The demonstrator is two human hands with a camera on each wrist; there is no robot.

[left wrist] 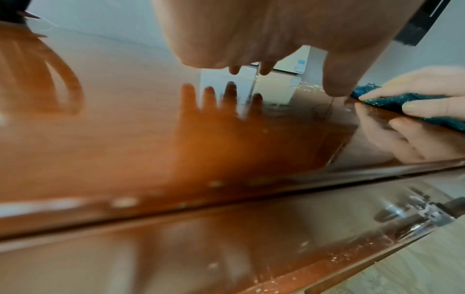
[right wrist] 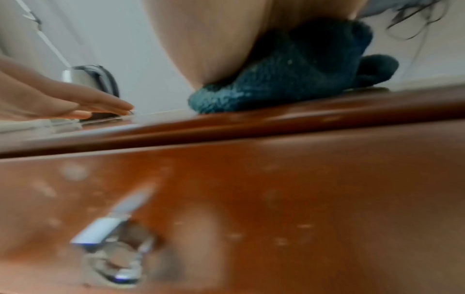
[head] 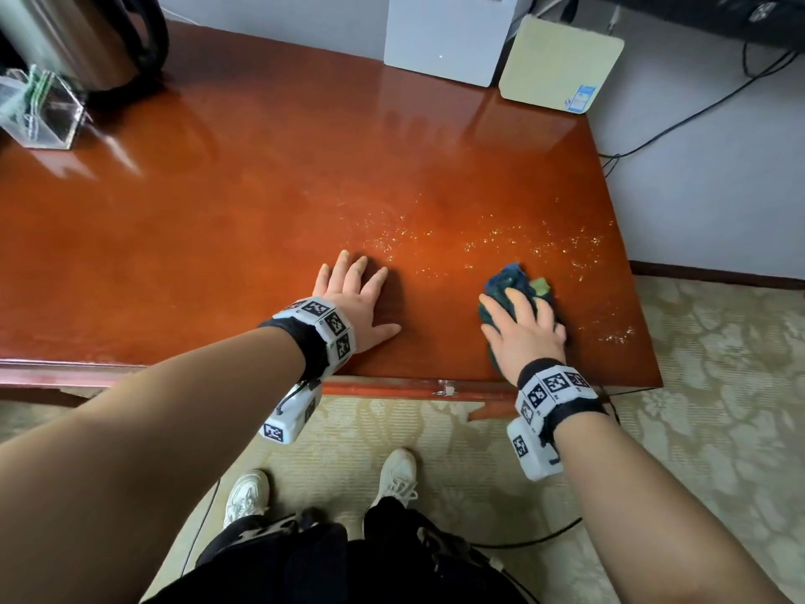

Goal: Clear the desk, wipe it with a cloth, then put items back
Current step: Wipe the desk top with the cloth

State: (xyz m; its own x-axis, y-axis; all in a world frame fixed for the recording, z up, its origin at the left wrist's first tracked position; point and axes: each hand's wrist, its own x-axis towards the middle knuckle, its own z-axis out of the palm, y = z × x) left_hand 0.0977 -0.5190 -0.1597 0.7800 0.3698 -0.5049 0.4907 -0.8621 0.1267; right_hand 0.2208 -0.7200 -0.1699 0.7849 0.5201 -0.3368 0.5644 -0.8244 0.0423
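Teal terry cloth [head: 518,294] sits bunched under your right hand [head: 525,331], near the right front corner of the desk [head: 218,211]. Your fingers are spread and fairly straight over it, pressing it flat to the wood rather than wrapping it; the right wrist view shows the palm bearing down on the bundle. Your left hand [head: 355,305] lies flat and wide on the bare top just left of the cloth, holding nothing, and looks to be bracing you.

What the next stroke turns on, as I judge it: the droplets [head: 501,241] lie in a band beyond the cloth, running left to right from past your left fingertips to the right edge, with 1 small patch [head: 616,337] to the right of the cloth near the front. Your right hand is the nearer one. Push away from you and sweep along that band.

Varnished red-brown wood gives a glossy, reflective top. Far left stand a metal kettle [head: 87,41] and a clear holder [head: 39,111]; at the far edge sit a white box [head: 444,37] and a cream box [head: 557,63]. Pale patterned carpet [head: 718,407] covers the floor, with cables [head: 679,119] trailing at right.
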